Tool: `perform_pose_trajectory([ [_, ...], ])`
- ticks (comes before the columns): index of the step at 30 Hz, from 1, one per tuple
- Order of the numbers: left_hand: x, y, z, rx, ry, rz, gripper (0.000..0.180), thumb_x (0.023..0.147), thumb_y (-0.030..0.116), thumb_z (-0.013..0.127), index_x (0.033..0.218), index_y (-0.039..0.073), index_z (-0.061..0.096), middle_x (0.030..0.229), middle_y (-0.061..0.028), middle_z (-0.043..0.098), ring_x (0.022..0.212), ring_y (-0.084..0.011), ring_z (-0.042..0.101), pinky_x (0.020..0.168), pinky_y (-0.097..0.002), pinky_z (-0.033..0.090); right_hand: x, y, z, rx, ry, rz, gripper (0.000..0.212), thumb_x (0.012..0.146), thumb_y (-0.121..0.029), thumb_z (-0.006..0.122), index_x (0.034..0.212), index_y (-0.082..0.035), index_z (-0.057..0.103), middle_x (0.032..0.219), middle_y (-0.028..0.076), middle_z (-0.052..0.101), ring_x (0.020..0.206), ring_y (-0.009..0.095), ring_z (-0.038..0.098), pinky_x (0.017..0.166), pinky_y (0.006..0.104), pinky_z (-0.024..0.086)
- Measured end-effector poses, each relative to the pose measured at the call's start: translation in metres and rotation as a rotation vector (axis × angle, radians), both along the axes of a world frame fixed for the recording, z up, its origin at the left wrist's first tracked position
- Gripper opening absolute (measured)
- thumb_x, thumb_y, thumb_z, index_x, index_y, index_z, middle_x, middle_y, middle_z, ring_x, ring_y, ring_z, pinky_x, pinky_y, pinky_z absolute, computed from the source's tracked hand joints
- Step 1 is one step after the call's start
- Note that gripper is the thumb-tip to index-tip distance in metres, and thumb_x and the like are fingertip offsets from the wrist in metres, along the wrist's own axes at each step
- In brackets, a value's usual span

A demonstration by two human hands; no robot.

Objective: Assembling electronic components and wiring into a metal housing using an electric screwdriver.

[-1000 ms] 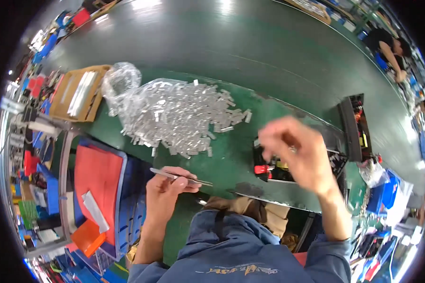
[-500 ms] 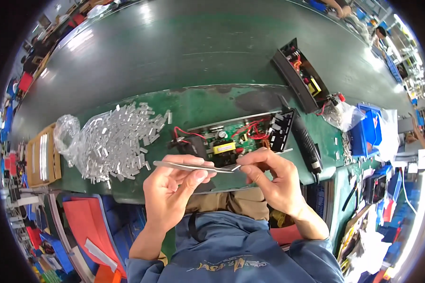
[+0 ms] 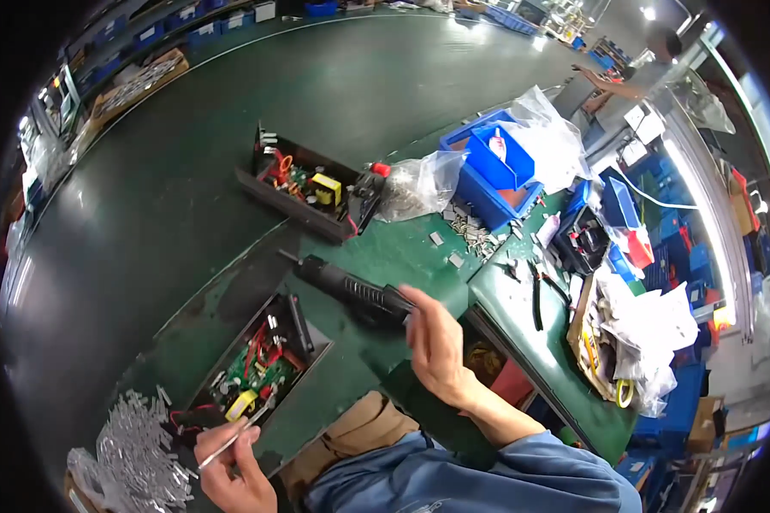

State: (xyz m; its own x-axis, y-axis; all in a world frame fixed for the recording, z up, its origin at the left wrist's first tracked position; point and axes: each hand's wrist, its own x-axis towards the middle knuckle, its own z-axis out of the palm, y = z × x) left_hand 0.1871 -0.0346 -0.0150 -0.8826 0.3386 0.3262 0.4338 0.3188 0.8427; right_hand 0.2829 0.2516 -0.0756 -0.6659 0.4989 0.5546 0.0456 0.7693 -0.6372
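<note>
My left hand [image 3: 235, 468], low in the picture, pinches metal tweezers [image 3: 222, 449] beside an open black electronics case [image 3: 312, 359]. A green circuit board [image 3: 269, 374], red wires and a yellow-wrapped transformer [image 3: 241, 405] show inside that case. My right hand [image 3: 439, 350] is at the back end of a black electric screwdriver [image 3: 342, 285], its fingers bent round that end and slightly blurred. The screwdriver lies on the green bench, its tip pointing away to the left. I cannot make out anything held in the tweezers' tips.
Small silver metal pieces [image 3: 137, 449] lie heaped at lower left. A second open case [image 3: 287, 203] stands farther off, beside a clear plastic bag [image 3: 421, 186]. Blue bins [image 3: 488, 184], loose metal parts [image 3: 475, 235] and black-handled pliers [image 3: 537, 299] are rightward. Another person [image 3: 637, 81] stands at upper right.
The view has swung right. My hands have come apart: the right has gone from the tweezers to the screwdriver's back end, while the left keeps the tweezers near the case.
</note>
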Motion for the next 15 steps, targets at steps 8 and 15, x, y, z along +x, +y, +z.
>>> perform_pose_trajectory([
  [8,-0.009,0.034,0.002,-0.178,0.250,-0.222,0.010,0.100,0.000,0.061,0.109,-0.005,0.062,0.108,-0.0153,0.068,0.093,-0.0256,0.071,0.077,-0.0328,0.062,0.005,0.021,-0.009,0.086,-0.285,-0.016,0.056,0.093,-0.011,0.070,0.143,0.001,0.048,0.119,0.020,0.060,0.099,0.035,0.057,0.087,0.0428,0.048],
  [15,-0.012,0.027,-0.010,-0.217,0.221,-0.186,0.011,0.100,0.004,0.063,0.110,-0.002,0.063,0.107,-0.0145,0.069,0.093,-0.0254,0.071,0.075,-0.0328,0.061,0.057,-0.005,0.011,-0.156,-0.559,0.089,0.066,0.090,-0.028,0.073,0.143,-0.001,0.046,0.101,0.019,0.053,0.086,0.037,0.057,0.073,0.0437,0.049],
])
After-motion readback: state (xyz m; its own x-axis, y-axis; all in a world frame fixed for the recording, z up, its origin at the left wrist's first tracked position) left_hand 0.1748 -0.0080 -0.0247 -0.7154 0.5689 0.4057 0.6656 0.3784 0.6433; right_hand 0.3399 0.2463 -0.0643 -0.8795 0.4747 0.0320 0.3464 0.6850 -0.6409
